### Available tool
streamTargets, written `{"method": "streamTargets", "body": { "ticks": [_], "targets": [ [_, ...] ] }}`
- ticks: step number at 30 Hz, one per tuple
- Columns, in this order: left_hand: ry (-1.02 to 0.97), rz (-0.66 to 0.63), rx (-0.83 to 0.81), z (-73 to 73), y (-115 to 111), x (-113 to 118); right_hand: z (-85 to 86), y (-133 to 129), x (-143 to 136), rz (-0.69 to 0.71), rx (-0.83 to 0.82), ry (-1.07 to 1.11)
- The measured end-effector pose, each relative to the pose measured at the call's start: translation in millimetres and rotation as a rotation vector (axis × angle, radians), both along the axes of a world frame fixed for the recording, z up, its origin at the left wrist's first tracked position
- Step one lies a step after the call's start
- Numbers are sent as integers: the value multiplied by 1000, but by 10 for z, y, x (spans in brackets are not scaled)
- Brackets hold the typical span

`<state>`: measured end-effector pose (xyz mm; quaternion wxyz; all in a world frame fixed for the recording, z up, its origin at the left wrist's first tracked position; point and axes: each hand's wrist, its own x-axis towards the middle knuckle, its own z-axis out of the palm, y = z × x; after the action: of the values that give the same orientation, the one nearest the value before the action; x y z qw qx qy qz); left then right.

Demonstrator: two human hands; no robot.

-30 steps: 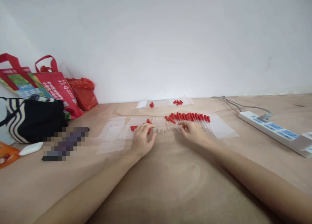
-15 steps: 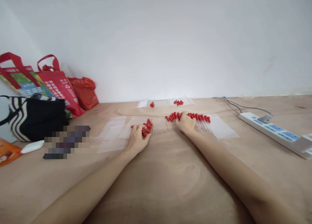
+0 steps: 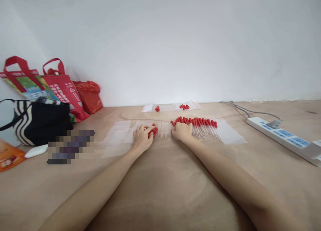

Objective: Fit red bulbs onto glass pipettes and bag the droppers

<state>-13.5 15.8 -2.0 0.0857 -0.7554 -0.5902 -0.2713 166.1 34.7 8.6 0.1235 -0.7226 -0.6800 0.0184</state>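
Behind everything, a smooth pale wall (image 3: 175,50) rises over a broad, faintly grained wooden table (image 3: 160,190). At the left stand two printed shopping bags (image 3: 66,93) with looped red handles, a soft black bag (image 3: 47,122) with wavy white stripes, and one crinkled red plastic bag (image 3: 89,98). On the right lies one long, boxy white power strip (image 3: 279,136) with a grey plug in it.

Near the middle, the right hand (image 3: 182,131) is curled narrow at the left part of a row of red-topped droppers (image 3: 205,130); its fingertips are hidden, so whether they hold one cannot be told. The left hand (image 3: 142,138) bends its fingers over and against loose red bulbs (image 3: 153,130); any grip there cannot be made out.

Flat, filmy clear bags (image 3: 230,134) lie to both sides of the work. The droppers lie flat, side by side, their rounded, matt bulbs toward the wall and thin clear stems toward the person, long axes slanting away and leftward. They overlap, more than ten of them. Between the hands, slim bare tubes (image 3: 164,130) lie nearly parallel, pointing to the wall, too fine to count. Farther back rest two small clusters of red bulbs (image 3: 184,106).
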Motion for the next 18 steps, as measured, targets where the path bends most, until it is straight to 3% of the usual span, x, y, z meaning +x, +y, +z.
{"method": "streamTargets", "body": {
  "ticks": [11, 18],
  "targets": [
    [13, -121, -28, 7, -4, 5, -3, -23, -106, 54, 16, -20],
    [-87, -133, -28, -2, -11, -28, -107, -233, 133, 99, 307, 16]
  ]
}}
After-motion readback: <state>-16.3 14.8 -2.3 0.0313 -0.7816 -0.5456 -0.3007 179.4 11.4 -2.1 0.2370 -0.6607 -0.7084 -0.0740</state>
